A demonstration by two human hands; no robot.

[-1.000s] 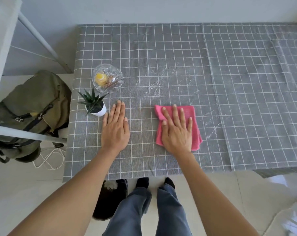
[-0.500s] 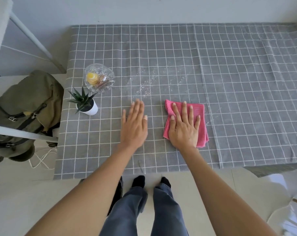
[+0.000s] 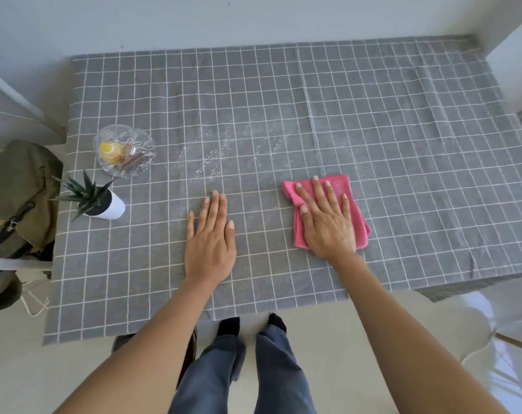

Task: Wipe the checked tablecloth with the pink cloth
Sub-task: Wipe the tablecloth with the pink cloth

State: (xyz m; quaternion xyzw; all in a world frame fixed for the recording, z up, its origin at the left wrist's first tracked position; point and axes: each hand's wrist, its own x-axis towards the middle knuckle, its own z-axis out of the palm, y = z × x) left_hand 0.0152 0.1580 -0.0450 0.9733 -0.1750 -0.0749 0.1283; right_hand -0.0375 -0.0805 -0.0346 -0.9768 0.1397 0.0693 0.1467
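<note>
Across the counter lies one grey checked tablecloth (image 3: pixel 373 130), soft woven fabric crossed by thin white lines and dusted with pale crumbs (image 3: pixel 217 162) near its middle. One fuzzy pink cloth (image 3: pixel 340 186), folded roughly square, sits toward the near edge under the right hand (image 3: pixel 328 225), fingers straight and spread, pressing flat. Beside it the left hand (image 3: pixel 210 246) rests flat, fingers together. One faceted glass bowl (image 3: pixel 124 150) and one spiky potted succulent (image 3: pixel 95 201) stand at the left.
</note>
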